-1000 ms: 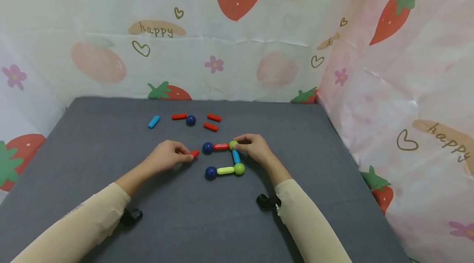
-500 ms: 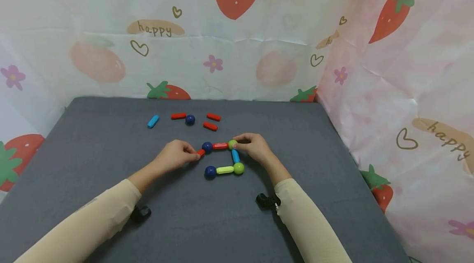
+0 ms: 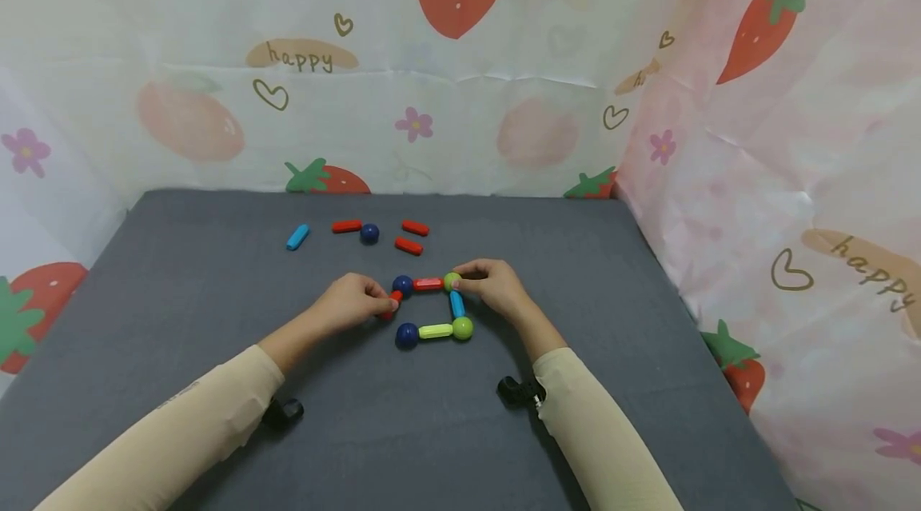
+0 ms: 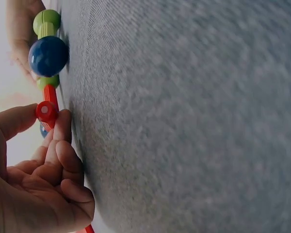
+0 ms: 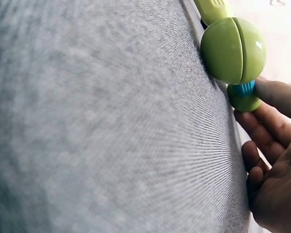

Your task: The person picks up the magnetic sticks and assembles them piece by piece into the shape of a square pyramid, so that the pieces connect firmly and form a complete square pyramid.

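On the grey table [image 3: 216, 295] lies a chain of magnetic pieces: dark blue ball [image 3: 402, 285], red stick [image 3: 428, 284], green ball [image 3: 452, 281], light blue stick [image 3: 456, 304], green ball [image 3: 463, 327], yellow-green stick [image 3: 435, 330], dark blue ball [image 3: 406, 335]. My left hand [image 3: 384, 303] pinches a short red stick [image 3: 393, 301] just below the upper dark blue ball. The left wrist view shows that red stick [image 4: 46, 111] between thumb and fingers. My right hand [image 3: 464, 279] pinches the upper green ball, which the right wrist view shows at my fingertips [image 5: 269, 97].
Loose pieces lie further back: a light blue stick [image 3: 298, 237], a red stick [image 3: 347, 226], a dark blue ball [image 3: 370, 233] and two more red sticks [image 3: 415, 228]. Strawberry-print sheets [image 3: 755, 175] wall in the table at the back and right.
My left hand has slid right with the red stick, bringing it up against the upper dark blue ball. The right hand and the chain have stayed in place.
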{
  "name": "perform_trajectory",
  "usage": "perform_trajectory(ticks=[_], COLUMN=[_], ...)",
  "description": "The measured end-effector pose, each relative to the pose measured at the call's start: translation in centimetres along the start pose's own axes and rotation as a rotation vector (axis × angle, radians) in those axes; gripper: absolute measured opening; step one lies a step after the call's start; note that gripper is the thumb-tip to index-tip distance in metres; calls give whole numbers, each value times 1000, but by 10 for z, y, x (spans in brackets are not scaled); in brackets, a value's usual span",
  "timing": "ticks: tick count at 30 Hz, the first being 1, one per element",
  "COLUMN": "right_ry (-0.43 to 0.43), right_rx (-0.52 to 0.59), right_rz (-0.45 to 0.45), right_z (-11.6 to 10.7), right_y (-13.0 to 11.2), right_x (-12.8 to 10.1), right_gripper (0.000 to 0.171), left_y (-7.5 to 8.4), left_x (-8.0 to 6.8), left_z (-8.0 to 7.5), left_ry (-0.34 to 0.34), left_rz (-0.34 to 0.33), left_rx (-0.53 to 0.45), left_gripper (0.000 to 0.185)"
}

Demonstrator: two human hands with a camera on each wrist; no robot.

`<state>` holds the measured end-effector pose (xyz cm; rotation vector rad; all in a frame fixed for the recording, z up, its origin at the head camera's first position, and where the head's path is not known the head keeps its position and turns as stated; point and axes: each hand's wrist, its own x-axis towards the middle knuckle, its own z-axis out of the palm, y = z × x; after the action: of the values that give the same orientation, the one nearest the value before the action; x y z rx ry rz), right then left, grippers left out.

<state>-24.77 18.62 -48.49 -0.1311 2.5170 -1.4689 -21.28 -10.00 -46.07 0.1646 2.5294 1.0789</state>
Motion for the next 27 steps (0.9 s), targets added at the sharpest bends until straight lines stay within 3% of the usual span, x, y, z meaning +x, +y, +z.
perform_trajectory(ticks=[9,18,27], right_ry=[3,15,18], right_rx=[-2,-4,-2], right_rz=[1,-1,-2], right_z=[1,3,2], right_y=[2,1,1], right_x=[0,1,-1], right_gripper=[26,26,26], left_y=[7,11,14], left_x=[-2,1,0], left_z=[3,11,13], left_ry=[-20,1,17], left_rz=[-31,-88,-88], left_rx=[-62,-117,-89], left_gripper=[27,25,25])
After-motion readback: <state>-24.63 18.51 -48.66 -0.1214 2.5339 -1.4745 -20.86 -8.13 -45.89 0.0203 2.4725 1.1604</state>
